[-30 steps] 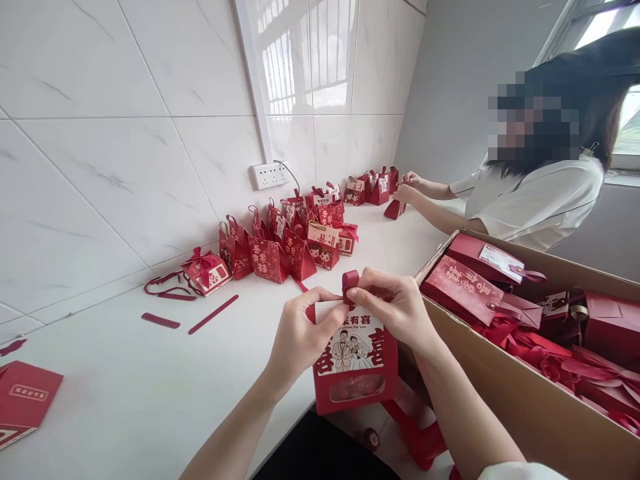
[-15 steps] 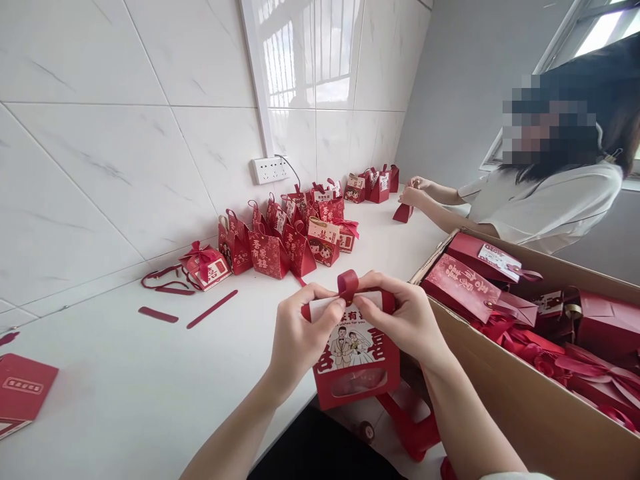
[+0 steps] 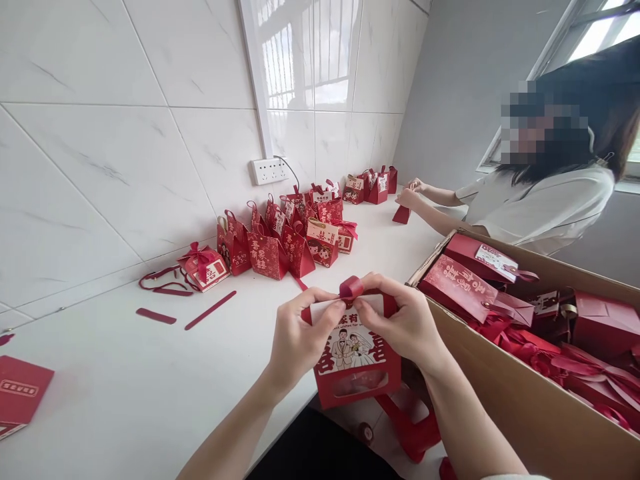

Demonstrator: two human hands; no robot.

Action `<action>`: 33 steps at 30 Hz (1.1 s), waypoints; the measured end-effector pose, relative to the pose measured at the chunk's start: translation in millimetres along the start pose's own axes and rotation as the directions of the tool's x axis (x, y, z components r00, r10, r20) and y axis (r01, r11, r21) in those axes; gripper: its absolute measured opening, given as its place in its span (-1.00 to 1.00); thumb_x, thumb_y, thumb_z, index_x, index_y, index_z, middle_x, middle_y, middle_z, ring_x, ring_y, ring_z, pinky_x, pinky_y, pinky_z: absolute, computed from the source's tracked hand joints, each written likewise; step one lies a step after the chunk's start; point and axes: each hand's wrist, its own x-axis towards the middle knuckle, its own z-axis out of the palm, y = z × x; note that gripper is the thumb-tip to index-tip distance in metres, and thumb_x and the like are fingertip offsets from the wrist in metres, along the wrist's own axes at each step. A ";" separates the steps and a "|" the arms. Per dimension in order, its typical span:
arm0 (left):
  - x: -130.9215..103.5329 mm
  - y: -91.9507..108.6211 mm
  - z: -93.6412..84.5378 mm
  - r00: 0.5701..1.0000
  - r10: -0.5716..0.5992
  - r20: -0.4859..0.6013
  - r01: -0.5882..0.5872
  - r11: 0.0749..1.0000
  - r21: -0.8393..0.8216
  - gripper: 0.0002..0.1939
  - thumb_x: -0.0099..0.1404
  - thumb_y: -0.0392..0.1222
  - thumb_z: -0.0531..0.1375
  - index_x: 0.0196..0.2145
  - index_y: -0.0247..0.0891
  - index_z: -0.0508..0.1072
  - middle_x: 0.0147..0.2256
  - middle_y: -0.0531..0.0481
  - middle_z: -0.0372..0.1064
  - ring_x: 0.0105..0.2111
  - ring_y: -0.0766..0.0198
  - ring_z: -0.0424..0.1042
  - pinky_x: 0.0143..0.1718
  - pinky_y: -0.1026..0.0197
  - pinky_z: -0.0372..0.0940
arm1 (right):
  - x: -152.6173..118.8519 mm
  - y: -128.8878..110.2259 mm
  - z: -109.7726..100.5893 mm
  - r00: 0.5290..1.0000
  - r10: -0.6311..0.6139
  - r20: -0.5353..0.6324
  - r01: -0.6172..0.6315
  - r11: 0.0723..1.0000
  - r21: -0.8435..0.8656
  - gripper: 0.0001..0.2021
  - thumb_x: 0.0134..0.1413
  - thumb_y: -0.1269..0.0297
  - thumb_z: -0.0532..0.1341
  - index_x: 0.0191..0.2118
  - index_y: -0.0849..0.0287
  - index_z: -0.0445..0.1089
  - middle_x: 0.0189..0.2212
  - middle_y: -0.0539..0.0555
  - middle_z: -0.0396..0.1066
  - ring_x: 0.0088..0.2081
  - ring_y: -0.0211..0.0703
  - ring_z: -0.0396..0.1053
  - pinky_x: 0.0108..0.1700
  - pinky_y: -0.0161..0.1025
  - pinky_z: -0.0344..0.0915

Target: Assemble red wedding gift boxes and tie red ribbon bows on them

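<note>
Both hands pinch the top of a red gift box (image 3: 357, 387) with a bride-and-groom picture and a clear window. My left hand (image 3: 305, 330) grips its upper left edge, thumb near the middle. On the upper right my right hand (image 3: 403, 317) is closed with its thumb on the front. A looped red strap (image 3: 351, 287) stands up between the fingertips; how it is fastened is hidden by them. The box hangs over the front edge of the white table (image 3: 125, 387).
Several finished-looking red gift boxes (image 3: 267, 255) stand along the tiled wall. Loose red strips (image 3: 210, 311) lie to the left, near a red booklet-like box (image 3: 25, 390). A cardboard carton (image 3: 500, 373) of red boxes is at the right. A co-worker (image 3: 545, 200) handles a small red box (image 3: 401, 214).
The strap loop above the box has tipped lower and leans slightly. My hands keep almost the same grip, and the view has shifted a little.
</note>
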 end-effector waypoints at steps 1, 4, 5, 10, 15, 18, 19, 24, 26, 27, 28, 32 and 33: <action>0.2 -0.5 -0.8 1.000 -0.004 0.018 0.004 1.000 -0.013 -0.79 0.17 -0.06 0.17 -0.42 -0.26 0.44 -0.58 0.10 0.34 -0.61 0.42 0.26 -0.61 0.41 0.20 | -0.2 0.3 -0.1 1.000 -0.018 -0.009 0.018 1.000 -0.006 -0.86 0.00 0.42 0.16 -0.29 0.15 0.42 -0.35 0.03 0.46 -0.34 -0.22 0.40 -0.33 -0.35 0.34; -1.5 -1.1 -1.6 0.996 0.063 0.056 -0.065 0.997 0.042 -0.80 0.19 -0.08 0.15 -0.41 -0.26 0.44 -0.54 0.08 0.36 -0.57 0.40 0.30 -0.57 0.40 0.22 | -4.2 1.6 -3.7 0.996 -0.084 -0.019 0.084 0.996 -0.025 -0.85 0.01 0.44 0.16 -0.28 0.14 0.40 -0.37 0.03 0.44 -0.34 -0.22 0.39 -0.28 -0.32 0.34; -3.2 -1.1 -0.8 0.991 0.108 0.075 -0.114 0.990 0.084 -0.82 0.21 -0.10 0.15 -0.41 -0.26 0.43 -0.54 0.07 0.36 -0.57 0.40 0.30 -0.57 0.40 0.21 | -7.6 2.4 -6.4 0.994 -0.108 -0.006 0.108 0.994 -0.024 -0.86 0.00 0.44 0.17 -0.27 0.14 0.39 -0.37 0.02 0.43 -0.33 -0.23 0.38 -0.27 -0.31 0.33; -17.9 -0.6 16.4 0.837 0.450 0.311 -0.517 0.837 0.180 -0.97 0.20 -0.31 0.14 -0.40 -0.25 0.37 -0.53 0.07 0.35 -0.54 0.40 0.31 -0.49 0.39 0.22 | -48.5 8.5 -29.1 0.984 -0.169 0.053 0.168 0.985 0.035 -0.94 0.04 0.42 0.17 -0.38 0.16 0.37 -0.45 0.06 0.38 -0.41 -0.23 0.33 -0.36 -0.29 0.31; -29.8 -6.9 48.9 0.580 0.708 0.403 -0.799 0.590 0.114 -0.86 0.16 -0.42 0.13 -0.30 -0.28 0.34 -0.49 -0.02 0.39 -0.52 0.32 0.30 -0.47 0.28 0.22 | -94.8 6.1 -51.6 0.989 -0.144 -0.014 0.144 0.989 -0.035 -0.84 0.00 0.50 0.15 -0.31 0.12 0.38 -0.45 0.04 0.36 -0.44 -0.23 0.30 -0.37 -0.26 0.31; -32.6 -15.6 66.3 0.527 0.746 0.406 -0.848 0.492 0.197 -0.82 0.14 -0.46 0.14 -0.28 -0.30 0.34 -0.50 -0.02 0.37 -0.51 0.28 0.29 -0.44 0.24 0.20 | -102.7 3.2 -63.3 0.988 -0.152 -0.006 0.145 0.955 -0.260 -0.77 0.00 0.55 0.16 -0.24 0.11 0.36 -0.39 0.07 0.38 -0.38 -0.21 0.31 -0.34 -0.24 0.30; -33.0 -16.9 69.8 0.525 0.750 0.402 -0.850 0.483 0.209 -0.82 0.14 -0.47 0.13 -0.29 -0.30 0.34 -0.49 -0.02 0.37 -0.49 0.28 0.30 -0.42 0.23 0.20 | -103.2 3.2 -66.7 0.987 -0.161 0.008 0.156 0.939 -0.305 -0.78 0.01 0.55 0.14 -0.24 0.11 0.35 -0.39 0.07 0.38 -0.37 -0.20 0.30 -0.33 -0.23 0.30; -22.0 -3.6 62.2 0.637 0.390 0.665 -0.482 0.875 -0.051 -0.64 0.27 0.05 0.02 -0.14 -0.26 0.35 -0.28 -0.11 0.40 -0.31 0.20 0.36 -0.25 0.19 0.29 | -103.8 6.5 -78.7 0.988 -0.153 -0.014 0.142 0.944 -0.298 -0.79 0.11 0.52 0.01 -0.29 0.12 0.33 -0.40 0.08 0.34 -0.36 -0.21 0.30 -0.35 -0.25 0.31; -10.1 0.9 54.9 0.536 0.131 0.834 -0.137 0.988 -0.067 -0.43 0.26 0.23 -0.11 -0.08 -0.27 0.35 -0.20 -0.14 0.39 -0.22 0.17 0.37 -0.15 0.18 0.29 | -101.6 7.5 -79.3 0.991 -0.124 0.042 0.131 0.961 -0.245 -0.80 0.11 0.50 0.01 -0.33 0.12 0.34 -0.41 0.08 0.35 -0.34 -0.20 0.31 -0.33 -0.24 0.32; -3.5 0.1 52.8 0.496 0.037 0.867 -0.023 0.999 -0.030 -0.42 0.26 0.24 -0.10 -0.07 -0.27 0.35 -0.17 -0.14 0.38 -0.17 0.16 0.36 -0.10 0.17 0.27 | -99.2 8.2 -78.1 0.989 -0.124 0.085 0.139 0.968 -0.209 -0.80 0.11 0.49 0.01 -0.35 0.12 0.34 -0.42 0.07 0.37 -0.34 -0.20 0.31 -0.31 -0.23 0.32; 2.8 -3.2 52.3 0.484 -0.029 0.874 0.041 0.999 0.011 -0.45 0.24 0.23 -0.04 -0.06 -0.27 0.34 -0.14 -0.13 0.36 -0.13 0.15 0.34 -0.07 0.16 0.25 | -95.8 9.3 -76.0 0.983 -0.134 0.125 0.154 0.973 -0.170 -0.80 0.11 0.49 0.02 -0.37 0.11 0.34 -0.43 0.06 0.38 -0.34 -0.20 0.32 -0.28 -0.22 0.32; 19.4 -28.5 60.3 0.451 -0.016 0.892 0.115 0.992 -0.041 -0.40 0.02 0.27 0.18 -0.16 -0.28 0.36 -0.21 -0.08 0.31 -0.21 0.17 0.32 -0.16 0.19 0.28 | -77.6 16.9 -60.9 0.959 -0.230 0.168 0.231 0.973 0.013 -0.84 0.10 0.41 0.06 -0.45 0.09 0.30 -0.48 0.01 0.40 -0.36 -0.23 0.36 -0.18 -0.20 0.32; 21.2 -33.6 62.5 0.429 0.025 0.903 0.135 0.987 -0.091 -0.39 -0.03 0.30 0.19 -0.23 -0.29 0.37 -0.26 -0.05 0.29 -0.26 0.20 0.32 -0.20 0.20 0.28 | -73.3 18.6 -56.9 0.956 -0.247 0.159 0.241 0.969 0.058 -0.84 0.10 0.38 0.07 -0.47 0.09 0.30 -0.50 0.01 0.40 -0.37 -0.24 0.37 -0.18 -0.20 0.32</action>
